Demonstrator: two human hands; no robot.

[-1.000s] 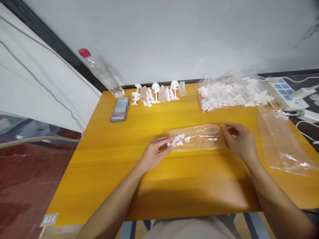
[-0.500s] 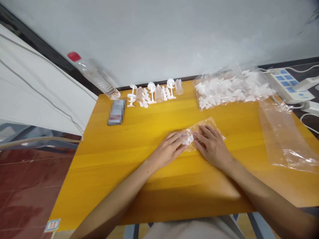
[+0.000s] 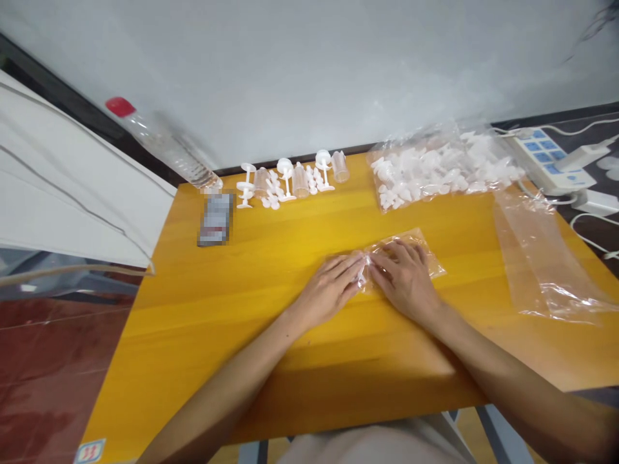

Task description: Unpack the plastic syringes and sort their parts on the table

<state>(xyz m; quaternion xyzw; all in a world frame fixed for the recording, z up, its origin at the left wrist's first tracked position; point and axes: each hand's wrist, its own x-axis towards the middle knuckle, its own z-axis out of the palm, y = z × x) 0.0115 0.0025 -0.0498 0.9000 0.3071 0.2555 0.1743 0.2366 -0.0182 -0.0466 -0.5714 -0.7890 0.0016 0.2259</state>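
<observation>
Head view: small clear plastic bag lies midway across the yellow wooden bench, bare left hand and bare right hand both with fingers on it, fingertips nearly meeting. Can't tell if either grip is actually pinching the film or just pressing it, fingers hide that. I'd guess super light, floppy and probably slippery, so tbh best held by the flat corner poking out past the right hand.
</observation>
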